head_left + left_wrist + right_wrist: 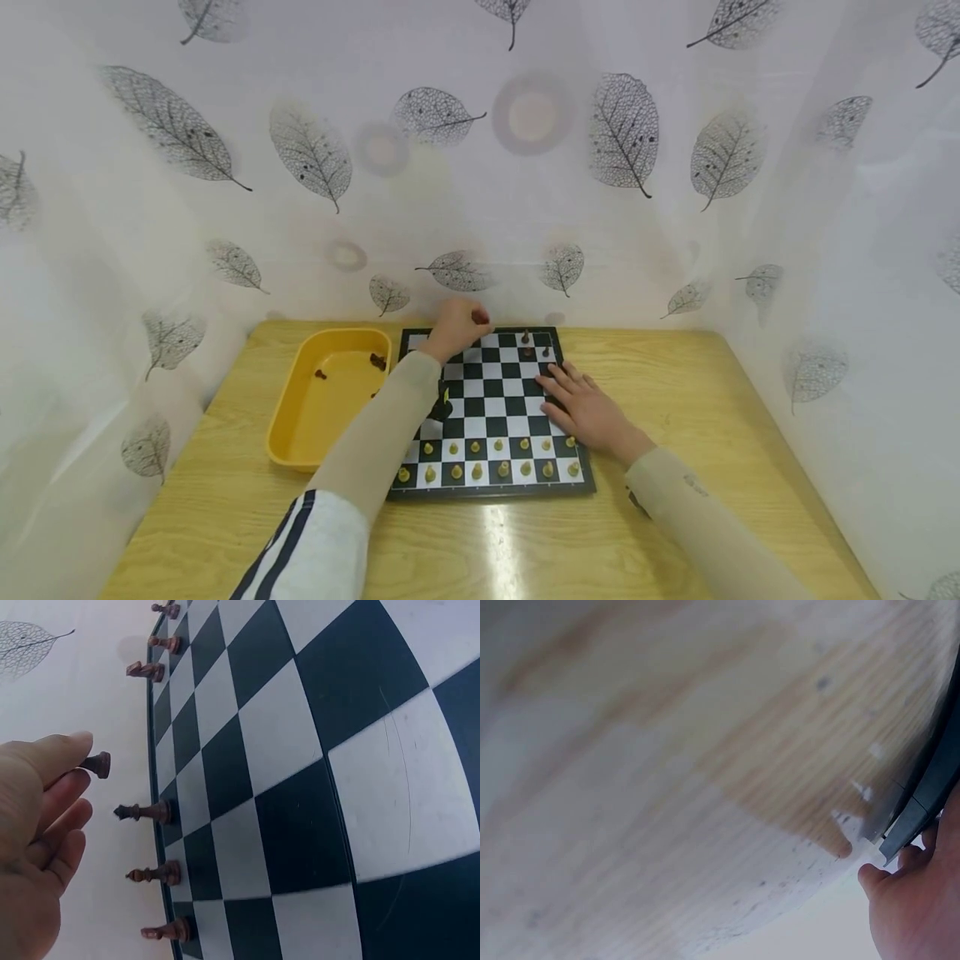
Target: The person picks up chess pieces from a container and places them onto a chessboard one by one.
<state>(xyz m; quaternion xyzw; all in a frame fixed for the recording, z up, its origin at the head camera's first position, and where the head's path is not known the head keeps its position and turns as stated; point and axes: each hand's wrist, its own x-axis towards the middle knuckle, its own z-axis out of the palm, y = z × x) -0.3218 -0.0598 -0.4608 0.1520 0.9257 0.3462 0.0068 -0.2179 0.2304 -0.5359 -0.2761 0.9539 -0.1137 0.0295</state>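
Above the far edge of the chessboard (495,407), my left hand (456,327) pinches a dark brown chess piece (100,764) between thumb and fingers. Its base shows; the top is hidden, so I cannot tell which piece it is. Along that edge in the left wrist view stand a tall dark piece with a pointed head (150,812), a bishop (156,874) and a knight (171,931). Farther up are another knight (148,671) and a brown pawn (166,643). My right hand (591,415) rests on the board's right edge, fingers spread.
A yellow tray (281,421) with a few dark pieces (378,362) stands left of the board. Two rows of yellow pieces (475,447) line the near side. A small black object (441,407) lies by my left sleeve. A leaf-patterned curtain (465,200) hangs behind the wooden table (660,367).
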